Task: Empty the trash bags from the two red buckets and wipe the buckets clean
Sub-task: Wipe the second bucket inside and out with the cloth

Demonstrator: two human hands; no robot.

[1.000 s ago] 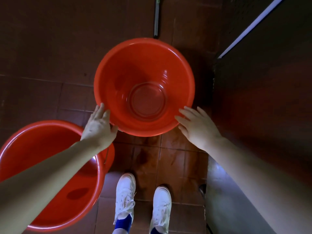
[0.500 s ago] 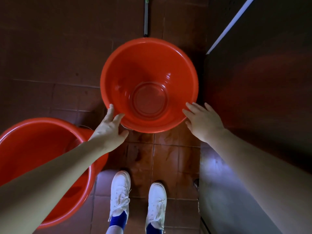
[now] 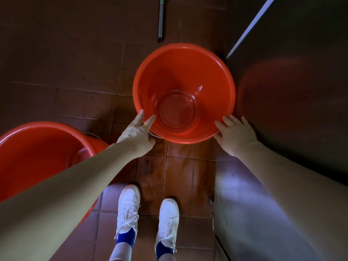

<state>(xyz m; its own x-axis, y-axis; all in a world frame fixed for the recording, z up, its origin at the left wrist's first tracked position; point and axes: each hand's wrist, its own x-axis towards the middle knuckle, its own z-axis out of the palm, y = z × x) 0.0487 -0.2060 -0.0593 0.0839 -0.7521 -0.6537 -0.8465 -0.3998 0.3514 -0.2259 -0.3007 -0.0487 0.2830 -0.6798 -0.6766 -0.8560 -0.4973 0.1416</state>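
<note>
One tiled floor (image 3: 66,63), reddish brown and glossy, fills the field. One dark panel (image 3: 301,53) rises along the right side and bears a faint red reflection.

Two red buckets stand on the tiles, well apart. The near bucket (image 3: 37,157) sits at lower left, cut by the frame edge and partly crossed by the left forearm; one thin wire handle (image 3: 95,135) shows at its far rim. The far bucket (image 3: 178,72) stands upright at centre, just beside the panel, with its round bottom visible.

Two bare forearms reach to the far bucket's near rim. The left hand (image 3: 137,134) holds the rim: its thumb (image 3: 150,120) lies inside the wall and the forefinger runs outside, the rim between them. The right hand (image 3: 236,135) rests against the rim's outer edge at lower right, its fingers (image 3: 228,120) straight and slightly spread, clamped on nothing.

Two white laced shoes (image 3: 129,208), worn with two blue socks (image 3: 125,237), stand side by side below the far bucket.

One thin pole (image 3: 160,19) lies beyond the far bucket, apart from it.
</note>
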